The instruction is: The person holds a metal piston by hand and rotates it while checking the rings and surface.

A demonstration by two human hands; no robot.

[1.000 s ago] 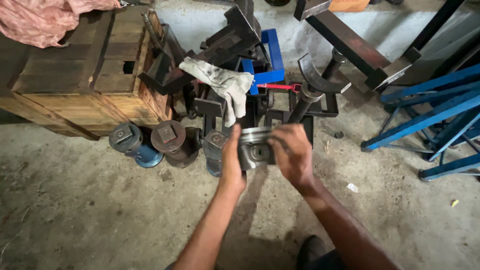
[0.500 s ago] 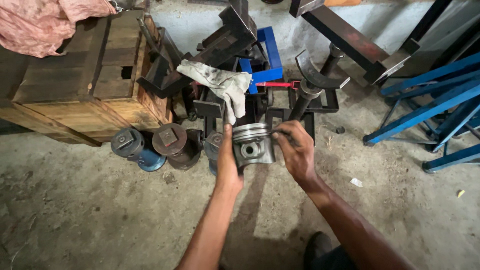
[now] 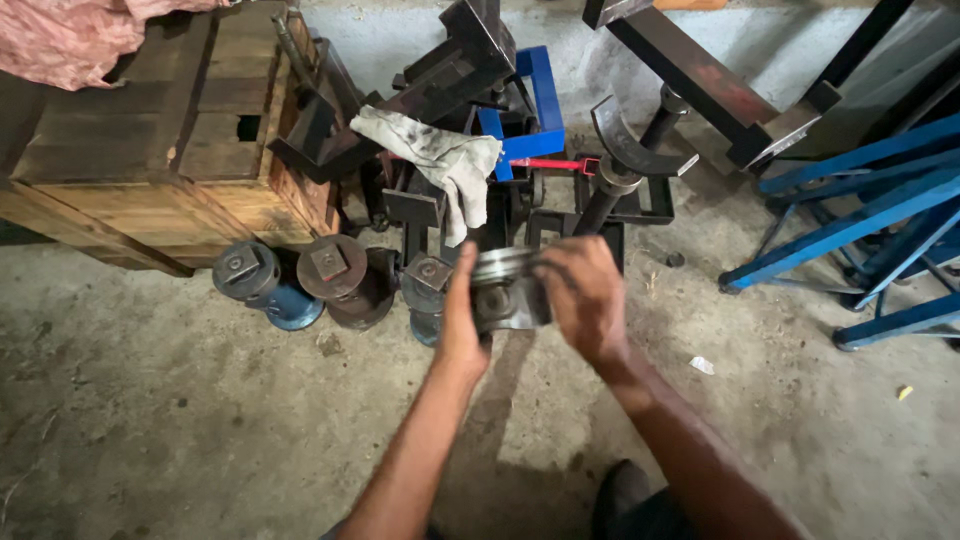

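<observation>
Though partly hidden by both hands, a grey piston [image 3: 505, 290], left hand [image 3: 462, 325] and right hand [image 3: 585, 300] fingers closed around it.

Two bare forearms come up from the bottom edge, uncovered from elbow to wrist, with no sleeve, cuff, watch or band on either. The left hand [image 3: 462, 330] is gloveless and shows no ring on the part in view. The right hand [image 3: 585, 300] is likewise ungloved, its knuckles and fingers [image 3: 560, 262] plain and unadorned. Near the bottom edge, beside the right forearm, a dark rounded shape [image 3: 625, 500] shows; whether it is clothing or footwear cannot be told.
</observation>
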